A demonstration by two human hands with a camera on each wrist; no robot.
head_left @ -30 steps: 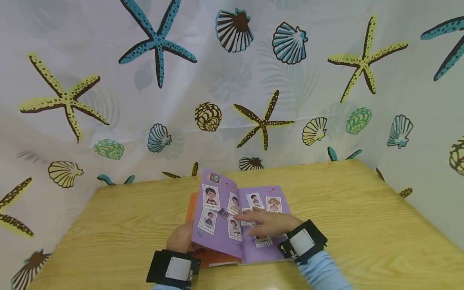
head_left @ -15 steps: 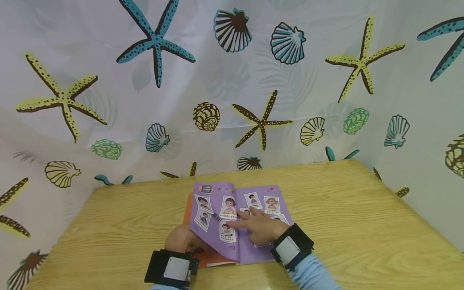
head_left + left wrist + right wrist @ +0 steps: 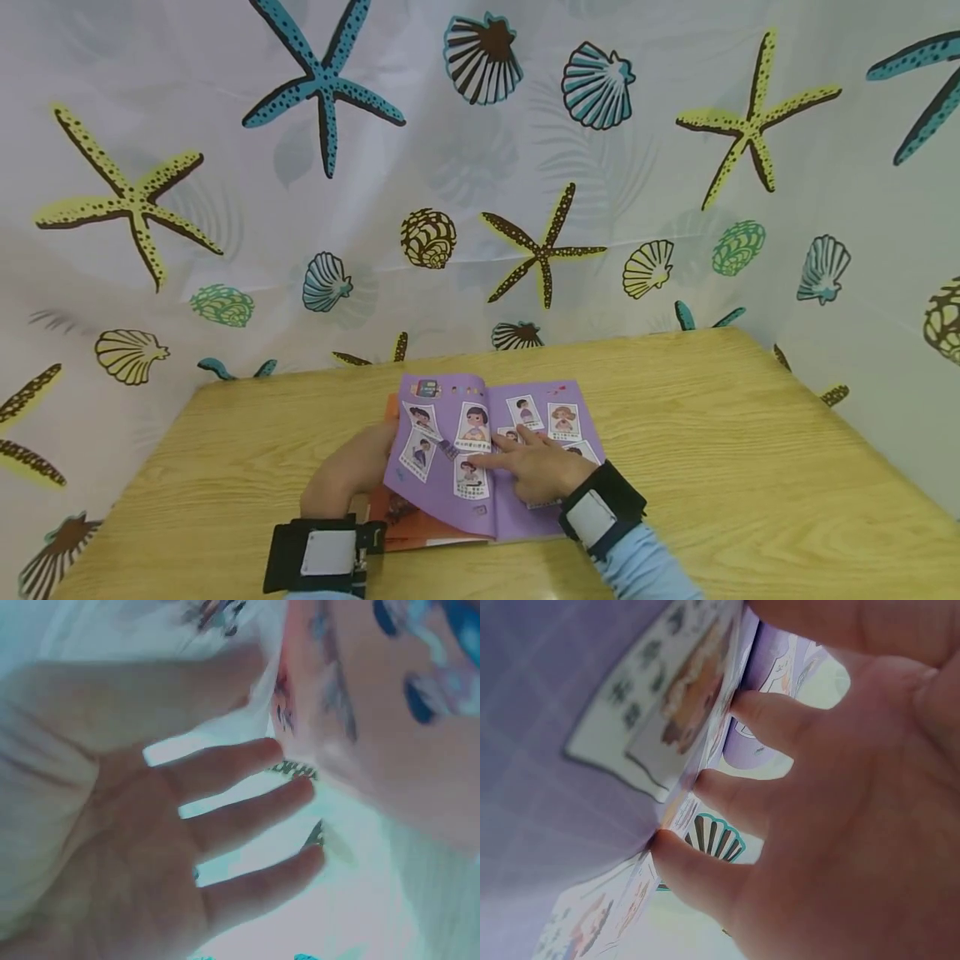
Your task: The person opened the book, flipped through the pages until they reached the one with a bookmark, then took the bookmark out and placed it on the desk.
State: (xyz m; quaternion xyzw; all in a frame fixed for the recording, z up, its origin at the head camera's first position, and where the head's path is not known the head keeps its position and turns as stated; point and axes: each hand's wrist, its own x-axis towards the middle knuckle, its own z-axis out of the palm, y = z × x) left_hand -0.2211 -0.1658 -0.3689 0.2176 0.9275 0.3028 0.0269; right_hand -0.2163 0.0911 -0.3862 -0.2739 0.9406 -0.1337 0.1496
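Note:
A picture book (image 3: 540, 525) lies spread on the table, its purple pages printed with framed drawings of people. The raised left page (image 3: 442, 500) curves up, baring an orange page (image 3: 427, 529) beneath. My left hand (image 3: 348, 471) is at that page's left edge. In the left wrist view the left hand (image 3: 172, 810) has its thumb at the page, three fingers stretched apart; the index finger is hidden. My right hand (image 3: 540, 467) rests near the fold, a fingertip on a lower left-page drawing. In the right wrist view the right hand (image 3: 832, 787) presses several fingertips against the paper.
The book is on a light wooden table (image 3: 712, 433). A white curtain (image 3: 465, 167) printed with starfish and shells hangs behind and beside it. Both wrists wear black straps with a pale box.
The left page has settled lower and flatter. My right hand moved left from the right page towards the fold, then stayed. My left hand has shifted left and farther up along the page edge.

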